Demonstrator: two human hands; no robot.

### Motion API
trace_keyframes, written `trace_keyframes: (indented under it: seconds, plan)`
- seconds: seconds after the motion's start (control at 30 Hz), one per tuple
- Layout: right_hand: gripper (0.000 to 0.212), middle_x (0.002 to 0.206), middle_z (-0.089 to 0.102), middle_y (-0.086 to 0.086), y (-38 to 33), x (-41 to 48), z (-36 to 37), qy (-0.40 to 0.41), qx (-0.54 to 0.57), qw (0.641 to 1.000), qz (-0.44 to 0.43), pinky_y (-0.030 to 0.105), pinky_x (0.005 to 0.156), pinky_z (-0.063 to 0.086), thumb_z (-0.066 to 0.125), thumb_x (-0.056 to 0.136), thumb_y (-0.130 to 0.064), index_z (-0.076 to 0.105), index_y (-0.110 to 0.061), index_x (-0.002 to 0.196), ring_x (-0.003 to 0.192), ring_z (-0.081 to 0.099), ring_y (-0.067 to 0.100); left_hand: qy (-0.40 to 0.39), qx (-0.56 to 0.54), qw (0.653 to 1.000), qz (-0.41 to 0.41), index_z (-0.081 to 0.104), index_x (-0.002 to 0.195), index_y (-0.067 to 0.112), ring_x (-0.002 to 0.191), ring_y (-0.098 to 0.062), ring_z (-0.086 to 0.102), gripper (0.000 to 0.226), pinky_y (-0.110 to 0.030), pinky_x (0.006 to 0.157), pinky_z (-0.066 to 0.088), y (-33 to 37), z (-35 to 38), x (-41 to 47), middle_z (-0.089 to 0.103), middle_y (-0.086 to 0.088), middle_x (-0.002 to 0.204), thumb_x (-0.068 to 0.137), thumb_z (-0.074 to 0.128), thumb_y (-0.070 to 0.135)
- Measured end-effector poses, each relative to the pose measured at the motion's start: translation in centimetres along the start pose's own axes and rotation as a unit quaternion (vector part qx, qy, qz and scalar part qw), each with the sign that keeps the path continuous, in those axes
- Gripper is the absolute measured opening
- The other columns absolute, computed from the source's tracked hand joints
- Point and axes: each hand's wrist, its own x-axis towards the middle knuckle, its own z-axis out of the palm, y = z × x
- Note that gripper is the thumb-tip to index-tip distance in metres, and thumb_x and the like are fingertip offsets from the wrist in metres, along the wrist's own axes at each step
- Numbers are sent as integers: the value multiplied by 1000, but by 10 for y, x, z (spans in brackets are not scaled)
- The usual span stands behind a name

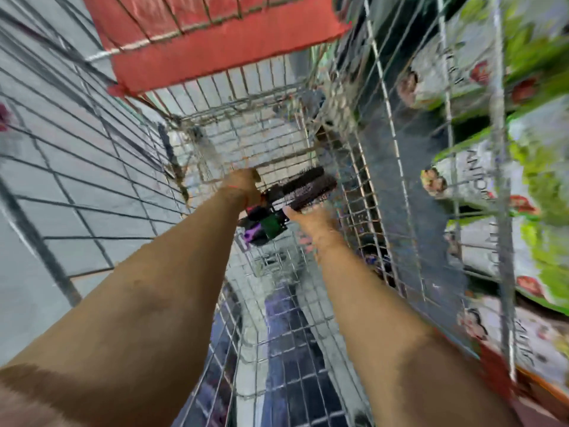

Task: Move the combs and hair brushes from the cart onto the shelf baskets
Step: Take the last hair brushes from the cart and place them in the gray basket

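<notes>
Both my arms reach down into a wire shopping cart (351, 186). Near its bottom lie black round hair brushes (308, 184) with bristled heads, their green, purple and pink handles (264, 224) bunched together. My left hand (243, 186) is closed around the handle end of the bunch. My right hand (311, 218) touches the underside of the lower brush head, fingers curled against it. The frame is motion-blurred, so finger detail is unclear.
The cart's red plastic flap (215, 50) stands at the far end. A wire shelf (498, 149) on the right holds green and white packaged goods (492, 180). Grey tiled floor (61, 180) lies to the left.
</notes>
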Motion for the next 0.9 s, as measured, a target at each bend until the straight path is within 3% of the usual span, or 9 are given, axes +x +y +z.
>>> trace_keyframes:
  seconds: [0.1, 0.23, 0.37, 0.43, 0.5, 0.6, 0.7, 0.77, 0.9]
  plan:
    - [89, 99, 61, 23, -4, 13, 29, -18, 69, 997, 29, 28, 51, 32, 74, 70, -44, 35, 6, 133, 66, 53, 23, -1, 74, 997, -2, 47, 129, 7, 127, -31, 41, 71, -36, 105, 39, -3, 23, 9, 46, -20, 134, 71, 75, 34]
    - [70, 120, 60, 22, -2, 15, 45, 114, 119, 985, 60, 42, 83, 52, 80, 65, -28, 45, 3, 116, 105, 61, 35, 7, 29, 1000, -4, 53, 117, 3, 120, -33, 46, 59, -38, 100, 45, 1, 29, 12, 48, -18, 126, 67, 76, 25]
    - [41, 100, 66, 11, 15, -1, 35, 99, 275, 956, 28, 25, 56, 54, 77, 66, -6, 53, -6, 99, 81, 64, 22, 39, -84, 996, -15, 59, 105, 5, 105, -32, 56, 38, -35, 87, 50, 2, 30, 0, 60, -16, 108, 75, 63, 28]
    - [31, 88, 63, -2, 30, -7, 17, 100, 327, 940, -9, 19, 51, 48, 72, 70, -3, 56, -17, 92, 74, 61, 13, 52, -238, 968, -66, 64, 93, 2, 96, -36, 62, 24, -38, 80, 52, -2, 28, 1, 63, -19, 93, 82, 52, 20]
    - [20, 95, 62, 1, 44, -8, -1, 134, 328, 934, -34, 34, 61, 55, 66, 77, -8, 55, -22, 85, 81, 64, 22, 6, -332, 939, -92, 64, 90, -4, 98, -40, 62, 25, -42, 84, 52, -4, 29, 3, 61, -30, 100, 88, 45, 11]
    - [33, 104, 54, 3, 52, -3, -11, 200, 135, 968, -74, 38, 79, 51, 69, 77, -29, 54, -14, 102, 95, 55, 25, -24, -449, 881, -144, 57, 68, 6, 71, -29, 55, 21, -31, 67, 46, -1, 43, -1, 55, -21, 94, 86, 52, 15]
    - [54, 104, 54, 7, 44, 3, -2, 205, -21, 976, -68, 33, 74, 48, 76, 70, -23, 46, -10, 113, 95, 55, 23, -26, -483, 863, -147, 63, 100, 4, 87, -25, 55, 25, -37, 87, 50, 6, 51, -3, 57, -12, 95, 81, 67, 20]
    - [48, 102, 61, 11, 38, 3, -1, 178, 30, 983, -24, 31, 65, 51, 77, 69, -12, 48, -7, 106, 89, 63, 28, -53, -521, 838, -151, 58, 113, 3, 95, -25, 55, 31, -41, 97, 47, 8, 50, -8, 58, -10, 98, 83, 65, 9]
    - [32, 101, 67, 15, 39, -20, -8, 135, 183, 973, -22, 21, 45, 46, 75, 68, 0, 60, -6, 96, 63, 60, 17, -154, -621, 765, -73, 55, 95, 7, 91, -27, 56, 13, -43, 86, 49, 8, 42, -30, 57, -11, 91, 92, 46, -3]
